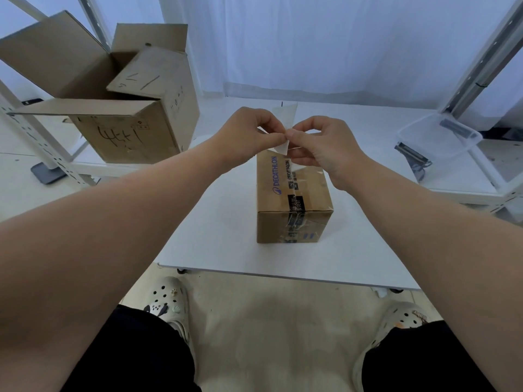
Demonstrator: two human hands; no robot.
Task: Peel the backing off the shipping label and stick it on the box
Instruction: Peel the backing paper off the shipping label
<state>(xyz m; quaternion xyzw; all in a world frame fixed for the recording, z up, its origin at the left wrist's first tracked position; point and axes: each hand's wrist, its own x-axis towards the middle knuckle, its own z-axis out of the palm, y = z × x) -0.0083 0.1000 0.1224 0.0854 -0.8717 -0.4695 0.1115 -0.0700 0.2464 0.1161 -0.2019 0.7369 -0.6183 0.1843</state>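
Note:
A small brown cardboard box (294, 199), taped shut and printed with blue lettering, stands on the low white table (226, 222). Above its far end both hands hold a white shipping label (284, 116). My left hand (249, 131) pinches the label between thumb and fingers. My right hand (325, 142) pinches it from the other side, the fingertips of both hands meeting at the label's middle. A white corner pokes out below the fingers and another part rises behind them. Which layer is label and which is backing I cannot tell.
A large open cardboard box (124, 108) with handwritten marks sits on a white shelf at the left. A clear plastic bin (441, 142) with dark items stands on a shelf at the right. White metal rack posts flank the table. My shoes show below the table's near edge.

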